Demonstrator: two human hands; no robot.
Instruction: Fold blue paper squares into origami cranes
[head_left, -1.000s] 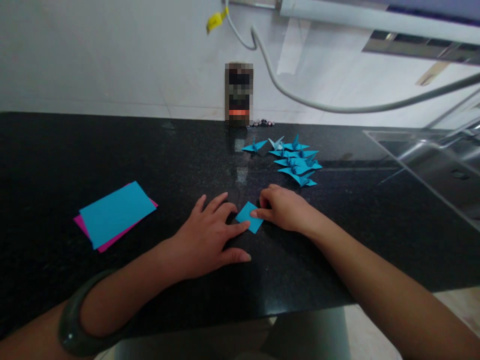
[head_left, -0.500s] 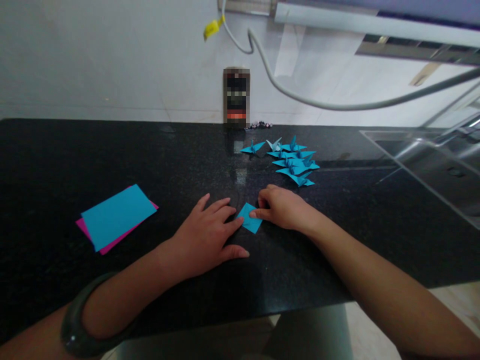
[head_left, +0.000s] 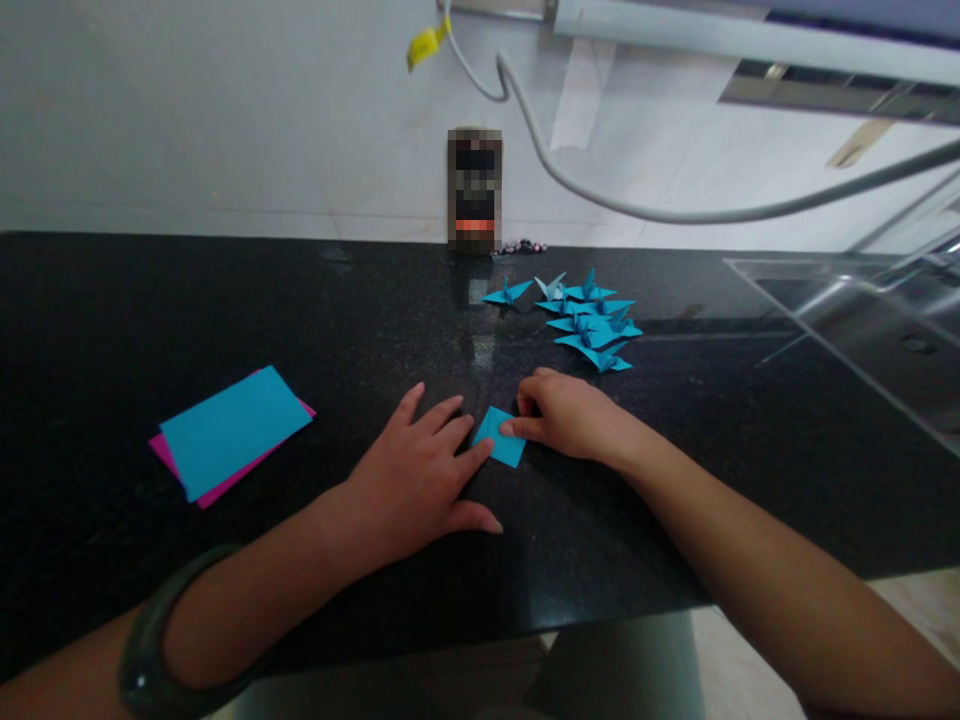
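Note:
A small square of folded blue paper (head_left: 510,452) lies on the dark counter with a crease visible near its top corner. My left hand (head_left: 420,475) rests flat to its left, fingers spread, the index fingertip pressing on the paper's left part. From the right, my right hand (head_left: 574,415) has its thumb on the upper face of the paper and its other fingers curled in. Whether any of those fingers is under the sheet is hidden. Just beyond that hand sits a cluster of blue folded paper cranes (head_left: 600,328).
Blue sheets (head_left: 236,432) lie over pink paper (head_left: 217,492) at the left. A blurred-out phone-like object (head_left: 475,190) leans on the wall, a beaded string (head_left: 521,246) beside it. A sink (head_left: 892,345) is at the right; a grey cable (head_left: 660,212) hangs above.
My left index finger has slid slightly right and down on the paper, and the left thumb has dropped a little towards me. My right hand stays in place.

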